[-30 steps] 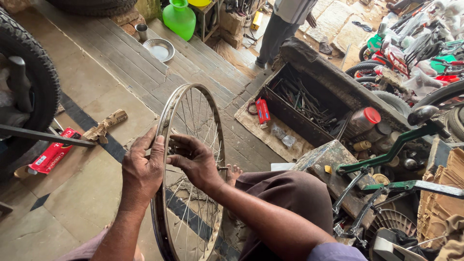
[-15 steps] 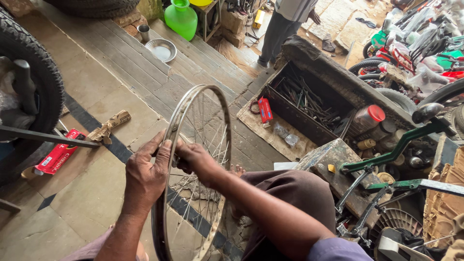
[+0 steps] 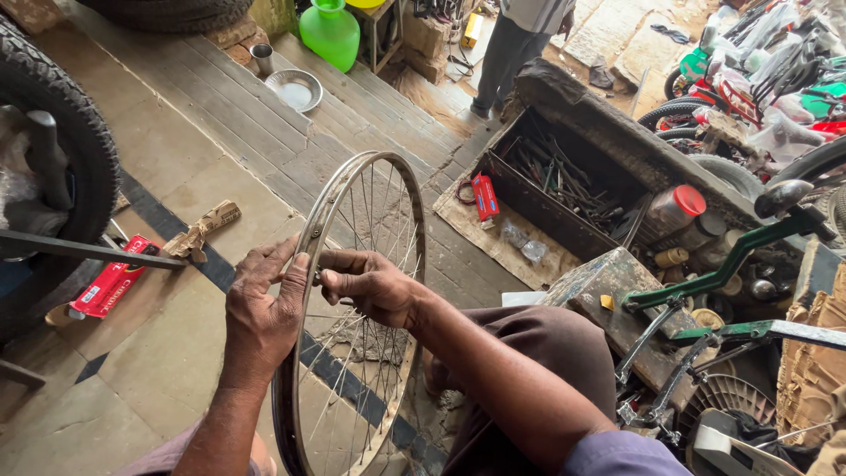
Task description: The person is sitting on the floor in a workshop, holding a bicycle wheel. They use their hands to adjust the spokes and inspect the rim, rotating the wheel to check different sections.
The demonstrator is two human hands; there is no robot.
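Note:
A bare metal bicycle wheel rim (image 3: 374, 167) with thin spokes stands upright on the floor in front of me. My left hand (image 3: 262, 313) wraps around the rim's left side, thumb over the edge. My right hand (image 3: 366, 284) reaches inside the rim with its fingers pinched at the rim wall beside my left thumb, on a spoke end or nipple too small to make out. My knee in brown trousers (image 3: 529, 353) rests to the right of the wheel.
A big rubber tyre (image 3: 66, 150) stands at left with a dark metal bar (image 3: 84, 249) and a red packet (image 3: 110, 284) near it. An open toolbox (image 3: 564, 189) of metal tools lies at right. Green bicycle frame (image 3: 731, 260), green jug (image 3: 330, 33), steel bowl (image 3: 295, 88), a person standing (image 3: 520, 40).
Both hands have shifted slightly along the rim's left side; my right hand's fingers have closed into a pinch at the rim beside my left thumb.

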